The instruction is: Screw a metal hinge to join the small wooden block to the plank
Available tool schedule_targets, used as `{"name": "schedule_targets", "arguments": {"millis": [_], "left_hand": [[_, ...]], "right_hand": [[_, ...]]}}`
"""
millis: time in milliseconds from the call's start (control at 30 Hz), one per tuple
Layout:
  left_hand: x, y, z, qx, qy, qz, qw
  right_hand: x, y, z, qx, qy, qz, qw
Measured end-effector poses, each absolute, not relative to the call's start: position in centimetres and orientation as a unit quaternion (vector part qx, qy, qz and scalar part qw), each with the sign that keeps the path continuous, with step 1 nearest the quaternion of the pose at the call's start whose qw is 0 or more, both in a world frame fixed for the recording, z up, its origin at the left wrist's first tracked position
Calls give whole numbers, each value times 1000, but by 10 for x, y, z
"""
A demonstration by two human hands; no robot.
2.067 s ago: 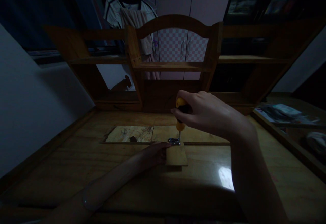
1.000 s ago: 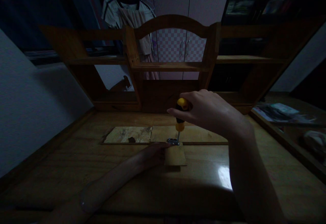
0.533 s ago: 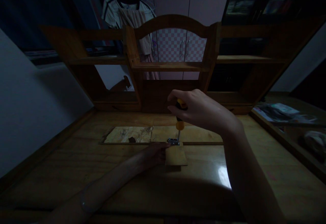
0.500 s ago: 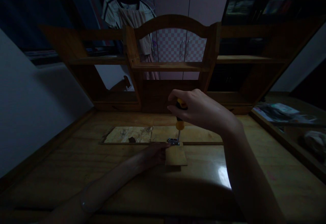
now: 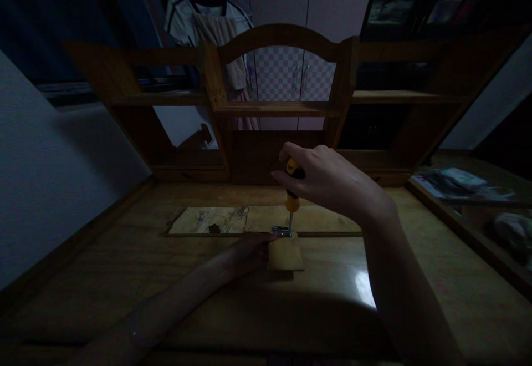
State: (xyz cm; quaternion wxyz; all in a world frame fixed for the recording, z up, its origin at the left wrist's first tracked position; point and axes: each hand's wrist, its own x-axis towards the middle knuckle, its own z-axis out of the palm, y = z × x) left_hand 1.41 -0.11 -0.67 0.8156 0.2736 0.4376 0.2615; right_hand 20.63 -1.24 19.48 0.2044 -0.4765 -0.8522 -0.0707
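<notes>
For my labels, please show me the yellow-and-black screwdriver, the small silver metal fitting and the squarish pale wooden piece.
Yellow-and-black screwdriver (image 5: 292, 204), head view: lower yellow handle end.
Small silver metal fitting (image 5: 282, 232), head view: middle of its body.
Squarish pale wooden piece (image 5: 286, 253), head view: upper face.

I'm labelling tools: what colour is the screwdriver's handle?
The handle is yellow and black, seen in the head view.

A home, seemingly a bedroom in this dimness: hanging clothes (image 5: 218, 28), checkered cupboard doors (image 5: 278, 72), wooden desk (image 5: 324, 272).
</notes>
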Motion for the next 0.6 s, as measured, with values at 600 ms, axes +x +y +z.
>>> {"name": "schedule_targets", "arguments": {"millis": [600], "left_hand": [[14,-2,-9,268,429,259,823]], "right_hand": [[204,-10,193,-487,-845,-102,196]]}}
